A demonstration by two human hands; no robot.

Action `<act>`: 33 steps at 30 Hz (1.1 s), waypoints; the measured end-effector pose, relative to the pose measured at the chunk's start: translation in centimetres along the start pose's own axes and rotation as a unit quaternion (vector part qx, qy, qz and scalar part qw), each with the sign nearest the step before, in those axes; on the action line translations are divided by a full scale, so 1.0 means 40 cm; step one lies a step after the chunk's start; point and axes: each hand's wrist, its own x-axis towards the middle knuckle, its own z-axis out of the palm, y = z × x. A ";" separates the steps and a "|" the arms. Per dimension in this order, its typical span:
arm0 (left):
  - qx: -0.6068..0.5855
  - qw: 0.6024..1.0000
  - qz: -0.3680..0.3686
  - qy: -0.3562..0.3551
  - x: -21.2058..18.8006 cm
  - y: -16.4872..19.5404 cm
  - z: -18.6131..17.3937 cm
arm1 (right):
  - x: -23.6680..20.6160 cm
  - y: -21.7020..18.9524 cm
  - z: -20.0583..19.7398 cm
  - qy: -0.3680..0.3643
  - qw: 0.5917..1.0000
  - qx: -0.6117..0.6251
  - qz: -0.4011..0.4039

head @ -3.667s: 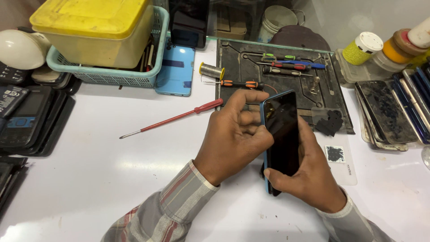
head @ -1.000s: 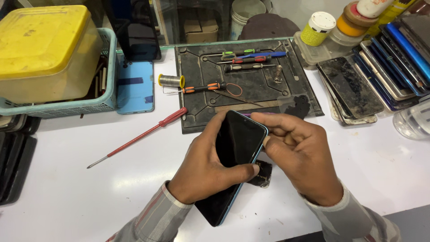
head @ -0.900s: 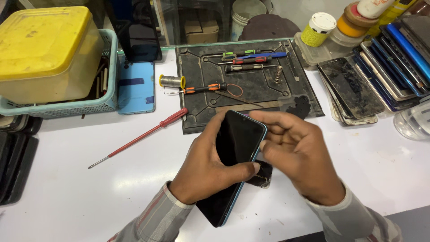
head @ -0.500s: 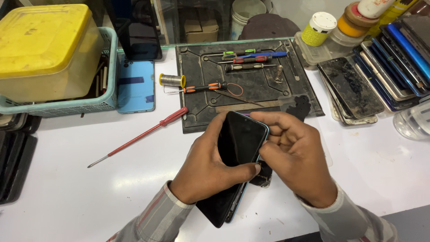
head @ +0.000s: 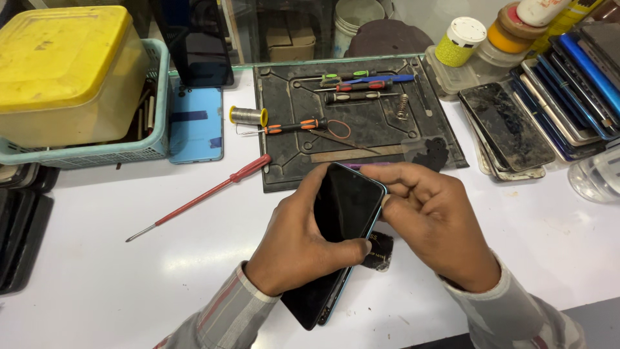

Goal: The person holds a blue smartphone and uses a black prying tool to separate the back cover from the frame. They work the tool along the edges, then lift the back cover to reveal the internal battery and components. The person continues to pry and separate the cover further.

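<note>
A dark smartphone (head: 339, 216) with a blue frame is held screen up, tilted above the white tabletop (head: 116, 284). My left hand (head: 294, 249) wraps around its middle from the left, thumb lying across the glass. My right hand (head: 436, 226) grips the phone's upper right edge, fingers curled against the frame near the top corner. Under the phone lies a small dark square part (head: 378, 252), partly hidden by my hands.
A dark work mat (head: 290, 103) carries screwdrivers, a spring and a wire spool (head: 248, 116). A long red screwdriver (head: 200, 197) lies left. A basket (head: 155, 145) holds a yellow box (head: 61, 64). Several phones (head: 510, 123) stack at the right, jars behind.
Between 3.7 s ago and 1 s ago the view shifted and the phone turned to a slant. Over the last second my right fingers have shifted slightly along the phone's upper right edge.
</note>
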 end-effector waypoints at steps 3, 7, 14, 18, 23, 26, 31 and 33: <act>0.008 1.000 0.008 0.001 -0.001 0.004 0.000 | -0.003 -0.004 -0.012 0.004 1.000 -0.006 0.022; 0.024 1.000 -0.007 -0.007 -0.002 0.010 -0.002 | -0.006 -0.011 -0.026 0.017 0.998 -0.023 0.054; 0.040 0.999 0.031 -0.016 -0.004 0.014 -0.004 | -0.019 -0.028 -0.044 0.019 0.994 -0.048 0.094; 0.058 0.997 0.041 -0.023 -0.007 0.021 -0.005 | -0.025 -0.034 -0.067 0.035 0.989 -0.076 0.125; 0.078 0.996 0.036 -0.025 -0.010 0.030 -0.004 | -0.020 -0.015 -0.072 0.037 0.991 -0.030 0.128; 0.063 0.997 0.043 -0.023 -0.007 0.028 -0.003 | -0.017 -0.020 -0.077 0.029 0.993 -0.034 0.106; -0.014 1.000 0.019 -0.006 -0.005 0.015 -0.005 | -0.013 -0.029 -0.057 0.019 0.996 -0.039 0.081; -0.062 0.997 0.044 0.009 0.002 0.007 -0.008 | -0.024 -0.027 -0.041 -0.008 1.000 -0.013 0.023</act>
